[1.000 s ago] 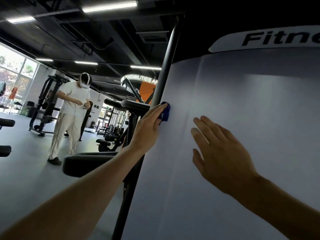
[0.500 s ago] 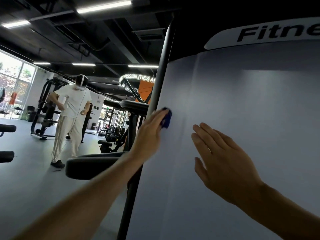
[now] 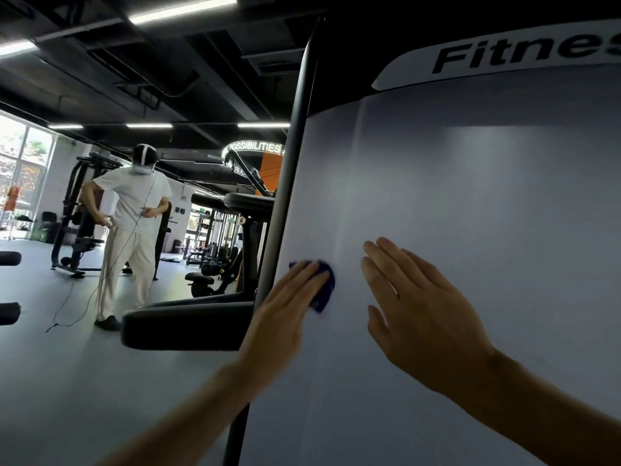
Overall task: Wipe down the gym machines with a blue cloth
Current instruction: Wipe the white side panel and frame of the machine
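Left hand (image 3: 289, 297), fingers straight, pressed the blue cloth (image 3: 323, 290) flat to the machine's white shroud panel (image 3: 470, 203) beside the black upright (image 3: 285, 203); right hand (image 3: 420, 297) lay open alongside; the small, unpinched cloth risked slipping from under the fingers.

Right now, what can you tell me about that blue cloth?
The blue cloth is small, dark blue and soft-looking, bunched up rather than spread flat. Most of it hides under the left hand, whose straight fingers press it flat against the pale grey machine panel, near the panel's left edge beside the black upright post. Only its rumpled right and top edges peek out. The right hand lies apart from it.
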Available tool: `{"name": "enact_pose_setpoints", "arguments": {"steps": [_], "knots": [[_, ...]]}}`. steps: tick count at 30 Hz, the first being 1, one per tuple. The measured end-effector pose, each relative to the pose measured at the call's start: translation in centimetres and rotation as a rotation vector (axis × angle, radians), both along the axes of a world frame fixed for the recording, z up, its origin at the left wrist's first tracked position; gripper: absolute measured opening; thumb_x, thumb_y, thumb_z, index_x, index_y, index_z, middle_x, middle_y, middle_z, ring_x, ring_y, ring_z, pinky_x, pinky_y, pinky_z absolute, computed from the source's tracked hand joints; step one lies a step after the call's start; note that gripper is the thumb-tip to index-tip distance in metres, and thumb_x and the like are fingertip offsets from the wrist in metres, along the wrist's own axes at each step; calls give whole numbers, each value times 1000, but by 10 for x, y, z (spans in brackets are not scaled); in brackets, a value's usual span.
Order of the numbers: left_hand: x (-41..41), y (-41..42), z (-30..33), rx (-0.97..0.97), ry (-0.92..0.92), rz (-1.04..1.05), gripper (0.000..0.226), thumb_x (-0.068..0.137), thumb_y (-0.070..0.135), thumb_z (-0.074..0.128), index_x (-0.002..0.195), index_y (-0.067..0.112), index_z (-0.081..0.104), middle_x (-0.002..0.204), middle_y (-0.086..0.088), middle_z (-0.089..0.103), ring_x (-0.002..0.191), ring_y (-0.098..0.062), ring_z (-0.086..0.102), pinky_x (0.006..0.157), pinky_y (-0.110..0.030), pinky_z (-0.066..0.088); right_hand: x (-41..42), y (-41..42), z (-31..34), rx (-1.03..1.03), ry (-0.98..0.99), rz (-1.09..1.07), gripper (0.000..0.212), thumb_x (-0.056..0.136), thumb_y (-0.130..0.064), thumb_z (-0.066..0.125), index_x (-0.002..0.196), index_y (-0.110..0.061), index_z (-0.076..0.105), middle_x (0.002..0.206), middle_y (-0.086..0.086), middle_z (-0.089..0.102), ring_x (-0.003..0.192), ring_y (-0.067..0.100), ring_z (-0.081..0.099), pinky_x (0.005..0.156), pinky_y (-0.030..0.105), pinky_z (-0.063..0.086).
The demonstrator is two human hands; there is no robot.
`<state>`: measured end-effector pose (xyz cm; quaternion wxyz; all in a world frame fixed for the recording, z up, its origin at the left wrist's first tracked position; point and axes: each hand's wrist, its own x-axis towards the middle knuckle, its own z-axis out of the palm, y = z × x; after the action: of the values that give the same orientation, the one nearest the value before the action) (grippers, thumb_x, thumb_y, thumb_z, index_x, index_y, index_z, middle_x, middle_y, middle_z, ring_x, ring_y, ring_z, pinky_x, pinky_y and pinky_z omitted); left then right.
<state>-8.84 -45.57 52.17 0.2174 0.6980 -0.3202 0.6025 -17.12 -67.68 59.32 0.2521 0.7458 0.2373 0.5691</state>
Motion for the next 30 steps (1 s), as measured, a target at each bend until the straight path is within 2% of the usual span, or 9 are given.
{"name": "enact_pose_setpoints", "arguments": {"steps": [4,6,9,11,15,18,21,24,30], "knots": [[-10,-16,112,-245,179,-186,53,108,5,48,158,20,42,158,-5,49,148,-22,41,121,-49,37,1,5,19,67,-31,-16,65,97,-38,35,147,1,49,159,21,40,150,34,35,120,46,31],[-12,-31,140,-305,148,-191,49,109,8,45,157,19,43,159,-2,47,150,-17,39,125,-38,32,1,5,24,96,-41,-36,66,98,-40,36,149,1,47,160,21,37,150,34,34,120,46,28],[-13,-37,107,-227,-10,-89,46,109,13,42,154,12,46,159,0,43,151,1,26,123,-13,19,-3,-2,18,98,-46,-54,66,98,-38,39,149,2,45,160,22,37,151,34,33,122,46,27],[-11,-35,51,-152,-51,-62,46,107,18,41,152,12,48,159,4,40,152,4,24,124,-17,24,-7,-11,9,76,-38,-56,65,99,-36,39,151,2,42,162,21,34,153,33,29,123,46,26],[-17,-31,-36,-80,-15,-31,45,113,32,35,156,20,38,164,9,35,153,-12,34,122,-31,35,-13,-21,0,67,1,-52,63,101,-36,37,152,0,43,163,18,33,154,30,27,122,46,32],[-24,-30,1,-141,82,-100,46,112,34,32,155,20,43,161,4,41,152,-3,32,121,-37,35,-14,-19,7,79,-6,-54,64,99,-38,36,150,0,46,162,19,35,153,31,30,120,43,30],[-32,-44,94,-280,167,-222,46,110,17,40,156,21,44,157,-4,49,147,-21,43,119,-49,39,-14,-17,16,90,-24,-71,66,98,-39,37,150,1,44,162,20,34,152,33,30,119,43,27],[-33,-65,141,-324,96,-145,47,109,7,45,154,18,47,159,-2,48,149,-21,41,122,-41,37,-16,-19,18,131,-39,-69,67,98,-38,42,150,3,43,162,21,33,152,34,30,119,43,26],[-30,-59,6,-1,-122,41,55,103,5,51,156,16,40,164,0,35,155,-20,32,126,-32,28,-21,-33,2,115,-1,-43,64,98,-35,38,150,3,44,162,21,34,152,34,30,119,46,32]]}}
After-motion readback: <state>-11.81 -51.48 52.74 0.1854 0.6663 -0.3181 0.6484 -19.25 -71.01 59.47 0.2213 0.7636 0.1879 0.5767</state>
